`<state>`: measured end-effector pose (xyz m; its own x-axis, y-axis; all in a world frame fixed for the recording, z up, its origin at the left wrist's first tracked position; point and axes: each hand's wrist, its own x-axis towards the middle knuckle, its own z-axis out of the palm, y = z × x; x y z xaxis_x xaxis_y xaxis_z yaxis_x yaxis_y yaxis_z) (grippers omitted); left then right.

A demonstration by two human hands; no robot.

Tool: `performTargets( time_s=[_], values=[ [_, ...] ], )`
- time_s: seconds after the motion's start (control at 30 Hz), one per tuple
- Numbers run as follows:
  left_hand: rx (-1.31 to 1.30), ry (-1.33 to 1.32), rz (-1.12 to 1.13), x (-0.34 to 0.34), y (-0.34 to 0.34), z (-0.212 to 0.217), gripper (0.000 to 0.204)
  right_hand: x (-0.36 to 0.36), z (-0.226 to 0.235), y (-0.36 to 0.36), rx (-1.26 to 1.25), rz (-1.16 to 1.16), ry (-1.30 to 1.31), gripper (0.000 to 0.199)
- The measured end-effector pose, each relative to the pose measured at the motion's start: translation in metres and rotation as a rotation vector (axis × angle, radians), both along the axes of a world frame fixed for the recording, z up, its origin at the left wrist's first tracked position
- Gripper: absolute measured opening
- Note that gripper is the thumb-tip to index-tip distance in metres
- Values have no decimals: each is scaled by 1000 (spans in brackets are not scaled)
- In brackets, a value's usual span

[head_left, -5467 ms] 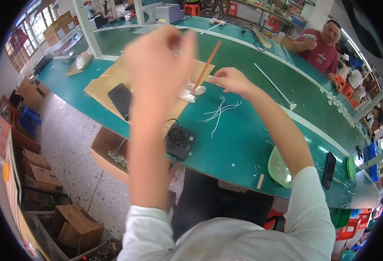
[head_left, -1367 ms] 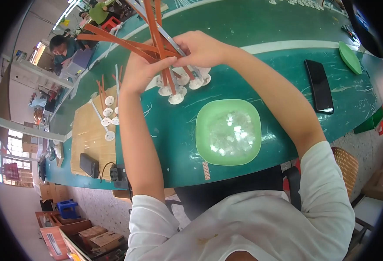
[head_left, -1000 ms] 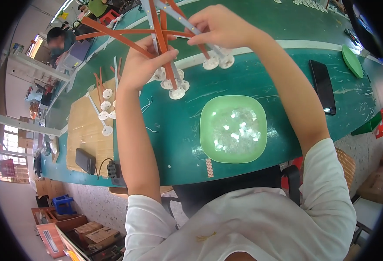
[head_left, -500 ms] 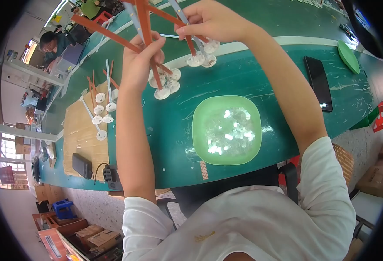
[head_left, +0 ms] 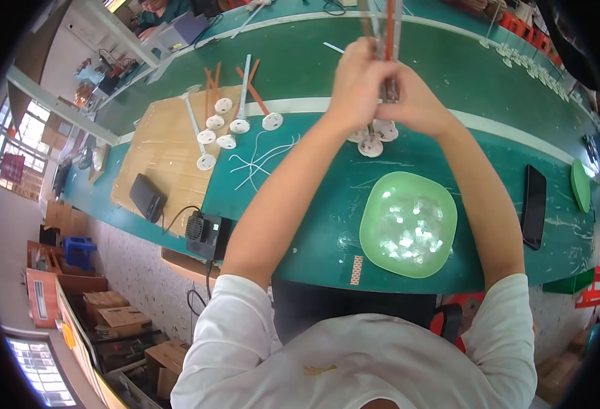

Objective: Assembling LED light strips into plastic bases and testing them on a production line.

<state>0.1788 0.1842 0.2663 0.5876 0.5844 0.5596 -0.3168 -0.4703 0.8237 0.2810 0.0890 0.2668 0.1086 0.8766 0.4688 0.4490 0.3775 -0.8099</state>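
My left hand point(head_left: 360, 83) and my right hand point(head_left: 412, 101) are together beyond the bowl, both closed around one bundle of red-brown and grey strips point(head_left: 390, 31). The strips stand roughly upright, with their upper ends blurred. Round white discs point(head_left: 371, 146) at their lower ends hang below my hands, just above or on the green table. My fingers partly hide the middle of the bundle. On the left, several similar strips with white discs point(head_left: 206, 162) lie on and beside a brown cardboard sheet point(head_left: 163, 146).
A light green bowl point(head_left: 371, 253) of small shiny clear pieces stands nearer me. Thin white strands point(head_left: 252, 165), a black box-shaped device point(head_left: 148, 198) and a black adapter with a cable point(head_left: 208, 235) lie left. A black phone point(head_left: 534, 204) and green lid-like dish point(head_left: 579, 185) lie right.
My hands have come together from holding separate, spread bunches to gripping one upright bundle. The view has shifted, so the table things appear farther right or lower.
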Motion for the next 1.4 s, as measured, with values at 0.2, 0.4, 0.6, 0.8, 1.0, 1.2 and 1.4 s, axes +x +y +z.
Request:
performTargets(
  time_s=[0.2,0.4,0.6,0.8,1.0,1.2,1.4],
  values=[
    [652,358,-86,-31,15,39,73,13,0,-1,-92,-63,284,13],
    [611,1236,973,-155,167,67,50,-2,11,-5,-100,-40,345,7],
    [15,1515,680,-195,184,12,45,-2,16,-11,-193,-41,216,7],
    [-186,1307,646,-194,176,15,29,-6,22,-11,-223,-46,190,7],
    [-33,1234,681,-209,171,42,20,-6,19,-9,-185,-56,247,5],
    [144,815,703,-198,142,93,14,-7,4,-1,-106,-63,320,7],
    [4,458,162,-102,40,75,15,-2,14,-10,-135,-63,443,28]
  ],
)
